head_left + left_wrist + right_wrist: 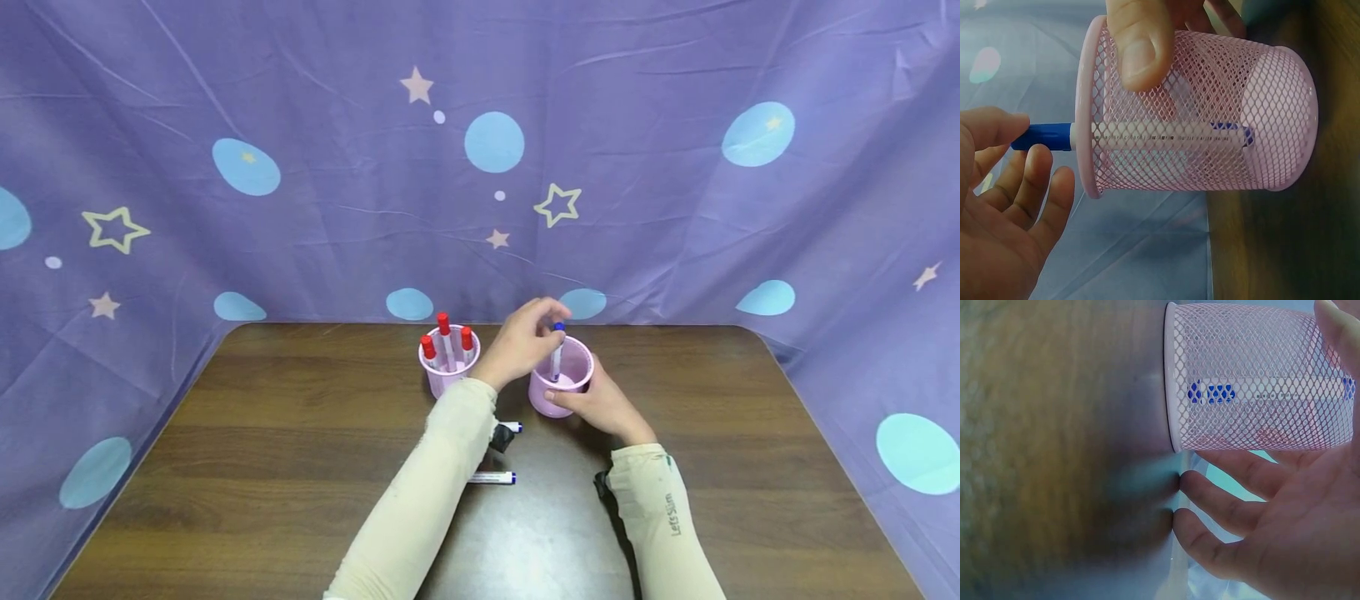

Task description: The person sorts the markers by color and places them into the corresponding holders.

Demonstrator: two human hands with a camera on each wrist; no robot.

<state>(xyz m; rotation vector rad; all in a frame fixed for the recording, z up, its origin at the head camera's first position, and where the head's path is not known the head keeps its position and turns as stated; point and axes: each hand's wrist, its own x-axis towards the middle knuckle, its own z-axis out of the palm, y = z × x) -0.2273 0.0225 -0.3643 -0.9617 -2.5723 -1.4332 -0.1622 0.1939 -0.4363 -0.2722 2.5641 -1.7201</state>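
My left hand (525, 340) pinches the blue cap of a white whiteboard marker (1044, 136) between thumb and fingertips. The marker stands cap-up inside a pink mesh pen cup (1210, 81), its lower end near the cup's bottom. Around that cup curls my right hand (603, 406), thumb across the near side just under the rim and some fingers behind. In the right wrist view the marker's white barrel shows through the mesh, and the lower fingers of the right hand (1260, 512) spread beside the cup near the tabletop.
A second pink cup (442, 383) holding several red-capped markers stands to the left. Two blue-ended white markers lie on the wooden table (300, 467), a near one (495, 478) and a farther one (513, 427), both partly hidden by the left sleeve. A purple curtain (337, 167) hangs behind.
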